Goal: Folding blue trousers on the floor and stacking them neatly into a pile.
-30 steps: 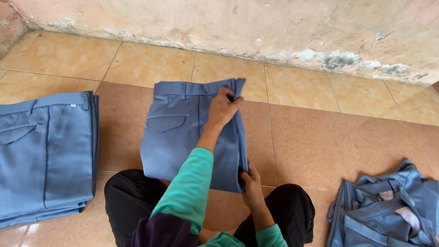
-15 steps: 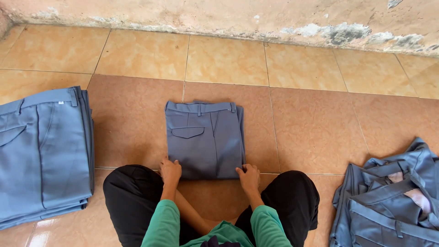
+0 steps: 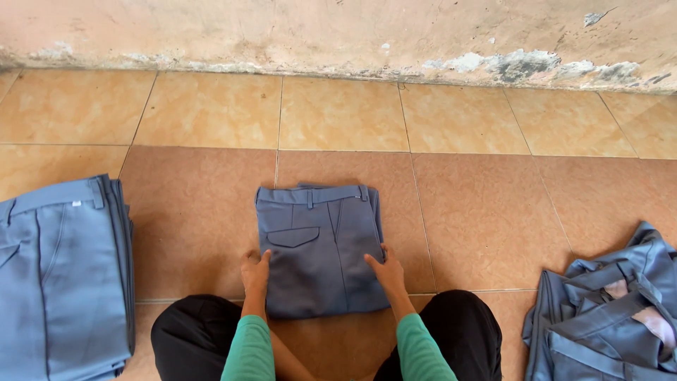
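A pair of folded grey-blue trousers lies on the tiled floor right in front of my knees, waistband away from me, one back pocket facing up. My left hand rests flat at the bundle's lower left edge. My right hand lies flat on its lower right corner, fingers spread. Neither hand grips the cloth; both just press on it. Green sleeves cover my forearms.
A stack of folded grey-blue trousers sits at the left. A loose heap of the same garments lies at the right. My black-clad knees frame the bundle. A stained wall runs along the far edge of the floor.
A second ago my left hand reached to the waistband with the trousers folded longer. They have since been folded shorter, and both hands now rest at the near corners.
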